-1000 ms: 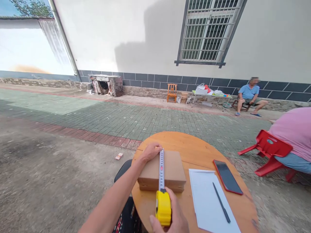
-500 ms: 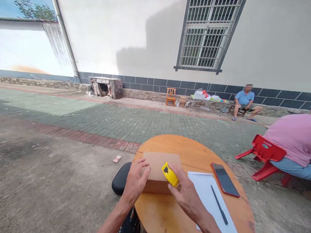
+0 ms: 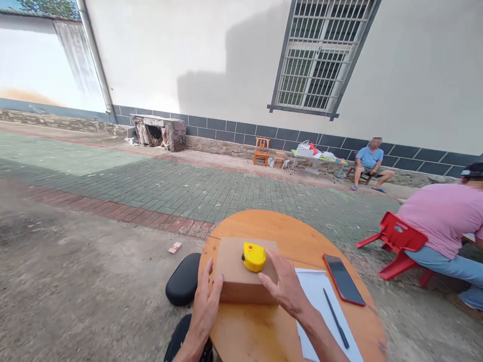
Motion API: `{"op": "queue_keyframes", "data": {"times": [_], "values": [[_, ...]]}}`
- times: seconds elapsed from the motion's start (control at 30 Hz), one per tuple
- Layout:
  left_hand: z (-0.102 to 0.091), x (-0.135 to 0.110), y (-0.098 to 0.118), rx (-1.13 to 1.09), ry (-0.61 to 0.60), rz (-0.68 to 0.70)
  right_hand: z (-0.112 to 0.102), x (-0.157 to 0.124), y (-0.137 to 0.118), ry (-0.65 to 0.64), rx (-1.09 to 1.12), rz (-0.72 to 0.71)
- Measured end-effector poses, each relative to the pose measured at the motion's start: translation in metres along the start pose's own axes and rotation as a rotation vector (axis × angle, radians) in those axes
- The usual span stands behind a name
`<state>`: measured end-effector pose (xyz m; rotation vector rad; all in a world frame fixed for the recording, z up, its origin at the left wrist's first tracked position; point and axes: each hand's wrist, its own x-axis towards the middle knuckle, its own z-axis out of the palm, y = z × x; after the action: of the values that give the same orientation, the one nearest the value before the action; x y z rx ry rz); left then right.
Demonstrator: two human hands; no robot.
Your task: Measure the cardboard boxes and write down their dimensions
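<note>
A yellow tape measure (image 3: pixel 254 257) with a red button lies on top of a brown cardboard box (image 3: pixel 230 261). The box rests on a round wooden table (image 3: pixel 260 332). Just right of the tape measure is my right hand (image 3: pixel 285 281), its fingers apart and holding nothing. My left hand (image 3: pixel 207 299) is at the box's left side with fingers spread; whether it touches the cardboard I cannot tell. White paper (image 3: pixel 311 286) lies to the right of the box, and a black pen (image 3: pixel 335 318) rests on it. Farther right is a red-edged phone (image 3: pixel 344 279).
A black rounded seat or case (image 3: pixel 183 279) is left of the table. On the right, a person in a pink shirt (image 3: pixel 441 216) sits on a red plastic chair (image 3: pixel 402 239). Another person (image 3: pixel 370 161) sits by the wall, near a folding table (image 3: pixel 320 157) and a wooden chair (image 3: pixel 261 151).
My right hand has let go of the tape measure, which now lies on the box. My left hand has moved down and left beside the box. The view has shifted slightly.
</note>
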<state>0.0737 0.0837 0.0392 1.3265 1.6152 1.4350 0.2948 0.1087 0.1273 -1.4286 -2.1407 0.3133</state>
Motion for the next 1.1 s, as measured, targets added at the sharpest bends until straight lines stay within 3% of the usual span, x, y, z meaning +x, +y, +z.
{"op": "queue_keyframes", "data": {"times": [0.13, 0.2, 0.33, 0.43, 0.53, 0.6, 0.67, 0.8, 0.93, 1.1], "values": [[-0.001, 0.013, 0.01, -0.015, -0.009, -0.073, 0.016, -0.004, -0.007, 0.077, 0.055, 0.026], [-0.006, 0.025, 0.015, 0.024, 0.023, -0.072, 0.022, 0.001, -0.016, 0.097, 0.073, -0.028], [-0.018, 0.045, 0.021, 0.12, 0.048, -0.03, 0.018, 0.001, -0.022, 0.156, 0.064, 0.007], [-0.03, 0.031, 0.016, 0.129, 0.104, -0.053, -0.005, -0.029, 0.002, 0.219, 0.028, 0.145], [-0.034, -0.014, 0.003, 0.23, 0.143, -0.037, -0.034, -0.078, 0.053, 0.233, -0.047, 0.365], [-0.021, -0.055, -0.008, 0.333, 0.127, 0.128, -0.05, -0.106, 0.09, 0.206, -0.122, 0.523], [0.005, -0.095, -0.016, 0.349, 0.026, 0.331, -0.057, -0.125, 0.117, 0.152, -0.191, 0.629], [0.071, -0.152, -0.018, 0.398, -0.266, 0.505, -0.046, -0.134, 0.132, 0.078, -0.289, 0.7], [0.112, -0.168, -0.009, 0.492, -0.448, 0.576, -0.038, -0.135, 0.131, 0.082, -0.282, 0.719], [0.128, -0.161, 0.001, 0.613, -0.501, 0.504, -0.056, -0.155, 0.149, 0.151, -0.153, 0.764]]}}
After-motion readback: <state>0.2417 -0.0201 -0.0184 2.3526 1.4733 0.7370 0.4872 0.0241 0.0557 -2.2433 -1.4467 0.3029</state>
